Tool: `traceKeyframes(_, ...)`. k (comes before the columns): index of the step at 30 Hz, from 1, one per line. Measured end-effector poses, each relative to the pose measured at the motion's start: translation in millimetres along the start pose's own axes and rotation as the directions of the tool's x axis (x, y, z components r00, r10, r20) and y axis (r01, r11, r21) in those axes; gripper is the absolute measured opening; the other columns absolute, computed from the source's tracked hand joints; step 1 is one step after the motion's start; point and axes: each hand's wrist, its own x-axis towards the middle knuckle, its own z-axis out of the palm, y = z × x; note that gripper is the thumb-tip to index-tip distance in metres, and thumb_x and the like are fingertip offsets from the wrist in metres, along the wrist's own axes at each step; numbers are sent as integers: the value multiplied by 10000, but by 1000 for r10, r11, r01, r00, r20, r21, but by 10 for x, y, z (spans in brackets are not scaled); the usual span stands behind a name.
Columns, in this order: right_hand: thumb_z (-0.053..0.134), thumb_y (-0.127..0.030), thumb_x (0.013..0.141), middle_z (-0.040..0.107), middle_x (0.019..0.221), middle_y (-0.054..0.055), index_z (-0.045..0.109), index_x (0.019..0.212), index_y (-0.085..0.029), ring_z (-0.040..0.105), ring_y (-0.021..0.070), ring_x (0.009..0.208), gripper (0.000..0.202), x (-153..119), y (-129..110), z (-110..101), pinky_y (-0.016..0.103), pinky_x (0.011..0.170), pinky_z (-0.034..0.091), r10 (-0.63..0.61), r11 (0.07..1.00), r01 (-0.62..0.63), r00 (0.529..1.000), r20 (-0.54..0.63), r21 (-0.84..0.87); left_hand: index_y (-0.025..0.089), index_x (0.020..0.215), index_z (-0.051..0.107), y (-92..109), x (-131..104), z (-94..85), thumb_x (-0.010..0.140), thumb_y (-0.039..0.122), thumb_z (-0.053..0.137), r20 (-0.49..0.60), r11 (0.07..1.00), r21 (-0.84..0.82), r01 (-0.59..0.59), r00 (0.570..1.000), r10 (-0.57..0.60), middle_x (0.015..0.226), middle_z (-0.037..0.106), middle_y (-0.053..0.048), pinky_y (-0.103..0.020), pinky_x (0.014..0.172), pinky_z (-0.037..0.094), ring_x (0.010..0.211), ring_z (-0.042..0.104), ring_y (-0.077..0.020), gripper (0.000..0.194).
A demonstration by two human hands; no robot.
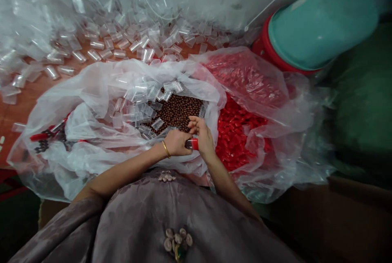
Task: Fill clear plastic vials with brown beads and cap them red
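Note:
My left hand (178, 142), with a gold bangle at the wrist, is closed around a small clear tube with a red cap (193, 143). Dark contents show through the tube, and its capped end points right. Beside that cap, my right hand (204, 134) has its fingers loosely curved and apart, with its palm close to the cap. Whether it touches the cap I cannot tell. Just beyond both hands lies a heap of small brown beads (179, 112) on a plastic bag. Empty clear tubes (142, 110) are scattered over the heap's left side.
Right of the beads, a plastic bag holds many red caps (234, 132). Capped tubes (50, 130) lie at the left. Loose clear tubes (118, 53) cover the back of the orange-brown table (26, 112). A teal bucket (324, 26) stands at the back right.

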Motion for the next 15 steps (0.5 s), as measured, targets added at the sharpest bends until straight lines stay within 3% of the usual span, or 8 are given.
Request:
traceKeyframes(5,217,-624,851,600,990,52,519,1217,-207,567,133,826,632,-37,95,65,282,785,465,91,996,-85,976,198,-43,152,791,666,-2,-130,44,650,328,577,39,999,47,22,999,-23,725,650,-114,-331,624,424,721,613,-264,243)
traceKeyframes(10,238,-678,823,599,1106,65,561,1177,-211,562,164,946,669,-183,136,324,319,875,440,39,999,-32,961,272,-29,138,753,649,-155,-270,136,647,265,561,37,1000,-9,6,999,-6,730,649,-123,-346,643,435,695,602,-258,187)
traceKeyframes(13,-8,-595,870,625,1049,83,575,1136,-176,598,154,870,766,-219,190,458,294,762,485,73,992,-95,967,244,81,164,718,620,-309,-372,154,640,229,549,-14,999,-49,10,1000,-11,711,645,-74,-287,625,419,678,591,-202,123)
traceKeyframes(15,-16,-551,885,613,1056,101,563,1133,-155,601,155,836,744,-160,234,398,286,716,489,34,999,-36,993,114,21,179,709,595,-463,-502,99,657,247,541,-114,992,-64,107,987,-114,677,632,-36,-252,604,402,640,572,-160,102)
